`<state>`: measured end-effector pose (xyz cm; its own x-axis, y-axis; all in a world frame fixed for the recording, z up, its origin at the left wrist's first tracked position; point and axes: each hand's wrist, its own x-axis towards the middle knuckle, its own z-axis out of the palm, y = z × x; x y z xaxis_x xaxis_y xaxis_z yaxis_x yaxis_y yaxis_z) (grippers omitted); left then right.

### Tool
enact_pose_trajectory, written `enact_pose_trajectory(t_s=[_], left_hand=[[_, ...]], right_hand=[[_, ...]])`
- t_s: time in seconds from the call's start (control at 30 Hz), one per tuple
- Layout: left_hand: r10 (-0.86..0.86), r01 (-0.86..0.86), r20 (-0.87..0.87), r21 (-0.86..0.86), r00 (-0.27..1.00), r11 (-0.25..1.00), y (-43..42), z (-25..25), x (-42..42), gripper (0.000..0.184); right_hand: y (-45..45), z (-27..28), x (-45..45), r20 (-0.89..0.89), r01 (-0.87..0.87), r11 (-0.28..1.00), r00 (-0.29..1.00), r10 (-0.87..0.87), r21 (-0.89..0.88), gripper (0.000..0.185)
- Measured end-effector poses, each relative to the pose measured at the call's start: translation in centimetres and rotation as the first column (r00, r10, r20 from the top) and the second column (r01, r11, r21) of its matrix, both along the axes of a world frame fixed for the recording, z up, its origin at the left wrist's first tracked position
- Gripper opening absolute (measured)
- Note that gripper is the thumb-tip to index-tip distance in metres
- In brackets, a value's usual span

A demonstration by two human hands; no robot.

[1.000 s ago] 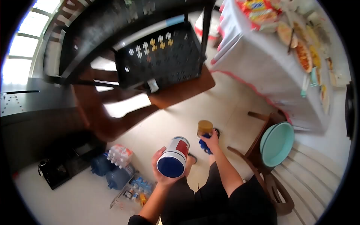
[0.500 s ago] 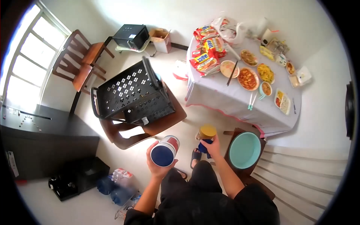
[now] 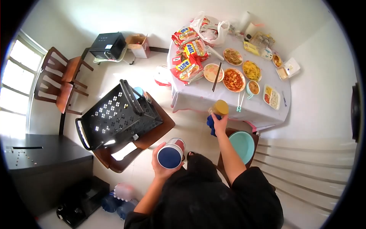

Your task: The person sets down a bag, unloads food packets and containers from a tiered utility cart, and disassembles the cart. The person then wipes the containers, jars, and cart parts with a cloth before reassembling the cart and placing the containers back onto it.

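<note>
My left hand [image 3: 159,168] is wrapped round a white and red canister [image 3: 170,157], whose dark blue lid faces up toward me. A jar with a yellow lid [image 3: 220,107] is in my right hand [image 3: 220,124], close to the front edge of the dining table. A bunched blue cloth [image 3: 211,121] hangs just under the jar, against the same hand; whether the fingers grip it too I cannot tell. Left of the canister, a black perforated basket [image 3: 110,118] rests tilted on a wooden chair [image 3: 162,122].
Dishes of food, chopsticks and red snack bags [image 3: 188,68] cover much of the dining table [image 3: 190,97]. A turquoise basin [image 3: 244,147] sits on a chair at right. Beyond are a black box-shaped appliance [image 3: 108,45] and a carton [image 3: 139,47]. Water bottles [image 3: 124,208] lie lower left.
My view has shifted, and I stand nearer the dining table. My right hand has moved forward and up with the jar and blue cloth. My left hand still holds the canister.
</note>
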<state>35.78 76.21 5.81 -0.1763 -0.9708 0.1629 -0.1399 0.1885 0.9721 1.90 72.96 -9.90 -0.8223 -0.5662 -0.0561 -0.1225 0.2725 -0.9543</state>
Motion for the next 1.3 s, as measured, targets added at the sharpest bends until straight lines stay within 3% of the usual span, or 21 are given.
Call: enact_pose_trajectory(t_s=[0.2,0.33,0.57,0.7,0.83,0.9,1.0,1.1,1.17,1.23,1.3], left_hand=[[-0.069,0.068,0.056,0.029,0.996,0.997,-3.6,0.0,-0.7,0.103],[-0.110,0.098,0.093,0.123,0.990,0.988,-5.0,0.3,-1.4,0.107],[0.054,-0.058,0.058,0.077,0.997,0.995,-6.6,0.2,-5.3,0.103],[0.072,-0.074,0.045,0.061,0.996,0.995,-7.3,1.0,-7.6,0.101],[0.051,-0.056,0.111,0.039,0.992,0.998,-8.1,1.3,-8.2,0.105],[0.073,-0.074,0.106,-0.002,0.992,0.997,-8.5,1.6,-8.2,0.104],[0.094,-0.095,0.096,0.003,0.991,0.995,-8.7,2.0,-7.9,0.103],[0.115,-0.116,0.094,0.001,0.989,0.993,-8.5,2.7,-7.1,0.102],[0.137,-0.136,0.097,-0.014,0.986,0.991,-8.7,2.3,-6.9,0.102],[0.158,-0.154,0.119,-0.039,0.980,0.987,-8.1,2.2,-6.4,0.103],[0.177,-0.164,0.159,-0.089,0.971,0.982,-8.5,2.0,-6.1,0.103]], right_hand=[[-4.0,-1.5,-2.9,-0.018,0.046,0.999,0.999,-0.046,0.006,0.078],[-5.5,-2.9,-4.8,-0.048,0.095,0.989,0.995,-0.090,0.112,0.081],[-8.1,-3.9,-7.6,0.097,0.075,0.991,0.992,-0.086,0.107,0.082],[-8.6,-5.4,-9.1,0.038,0.040,0.981,0.998,-0.048,0.189,0.081],[-8.5,-3.6,-9.7,0.127,-0.055,0.979,0.991,0.030,0.197,0.083],[-8.2,-4.2,-9.8,0.064,-0.029,0.991,0.998,0.021,0.134,0.080],[-7.7,-7.4,-11.1,-0.281,0.068,0.890,0.957,0.069,0.452,0.076],[-7.9,-6.9,-11.6,-0.228,-0.006,0.908,0.967,0.112,0.420,0.077],[-8.1,-7.7,-11.9,-0.324,0.003,0.932,0.938,0.123,0.361,0.079],[-7.3,-6.9,-11.3,-0.375,0.001,0.959,0.920,0.111,0.285,0.080],[-5.8,-6.8,-10.1,-0.305,0.077,0.946,0.952,0.023,0.314,0.075]])
